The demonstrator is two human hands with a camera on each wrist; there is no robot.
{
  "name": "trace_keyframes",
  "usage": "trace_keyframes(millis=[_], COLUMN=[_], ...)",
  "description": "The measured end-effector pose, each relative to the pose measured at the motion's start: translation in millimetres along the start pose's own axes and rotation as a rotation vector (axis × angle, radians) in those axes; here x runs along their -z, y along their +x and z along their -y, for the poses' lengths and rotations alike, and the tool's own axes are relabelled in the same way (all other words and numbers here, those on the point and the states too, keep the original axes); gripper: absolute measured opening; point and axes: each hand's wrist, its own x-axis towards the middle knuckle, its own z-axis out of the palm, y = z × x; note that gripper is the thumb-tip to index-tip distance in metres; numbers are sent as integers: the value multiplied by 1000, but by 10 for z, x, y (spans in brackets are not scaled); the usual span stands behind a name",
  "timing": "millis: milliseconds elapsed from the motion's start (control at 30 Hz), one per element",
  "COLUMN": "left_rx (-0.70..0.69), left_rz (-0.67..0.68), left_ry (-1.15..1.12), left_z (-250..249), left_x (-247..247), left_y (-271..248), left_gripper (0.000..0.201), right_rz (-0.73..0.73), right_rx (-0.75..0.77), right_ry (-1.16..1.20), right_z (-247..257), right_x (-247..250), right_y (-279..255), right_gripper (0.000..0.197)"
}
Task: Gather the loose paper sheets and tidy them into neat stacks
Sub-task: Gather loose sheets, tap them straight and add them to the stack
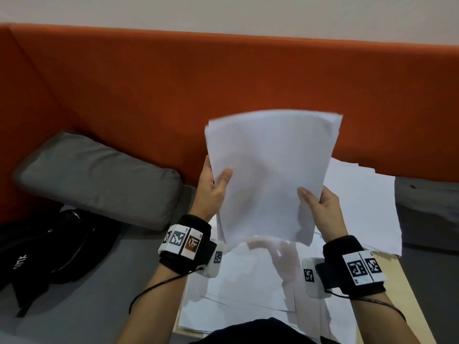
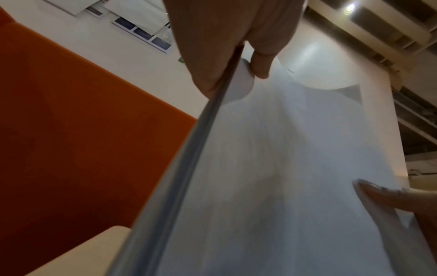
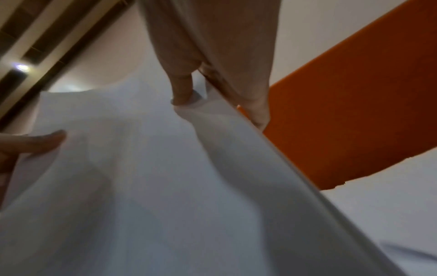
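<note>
A bundle of white paper sheets [image 1: 268, 175] stands nearly upright above the table, held by both hands. My left hand [image 1: 214, 188] pinches its left edge, thumb in front and fingers behind. On the right edge my right hand [image 1: 319, 202] pinches it the same way. In the left wrist view the left hand [image 2: 238, 61] clamps the paper bundle [image 2: 272, 168] at its edge. The right wrist view shows the right hand [image 3: 203, 87] pinching the paper bundle [image 3: 146, 177]. More loose sheets [image 1: 253, 289] lie spread on the table below, and another pile [image 1: 360, 207] lies at the right.
An orange sofa back [image 1: 173, 90] runs behind. A grey cushion [image 1: 99, 180] lies at the left, with a black bag [image 1: 49, 256] in front of it. The light wooden table edge [image 1: 407, 294] shows at the right under the sheets.
</note>
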Motion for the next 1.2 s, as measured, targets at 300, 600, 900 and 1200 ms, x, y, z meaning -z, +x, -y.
trace_keyframes(millis=[300,600,900,1200], left_rx=[2,46,208,403], left_rz=[-2,-68,-102,176], left_ry=[32,-25,-25,114], left_z=[-43,9,225,627], left_x=[-55,-28,-95,55], left_y=[-1,-49,-167,-198], left_gripper=[24,35,15,43], right_rz=[-32,73,22,-86], right_rx=[-22,-45,-141,-200], right_ry=[48,164,72,-15], right_z=[65,111,-145,-211], right_x=[8,15,-25,10], right_y=[-36,-65,-104,31], right_gripper=[5,39,17,24])
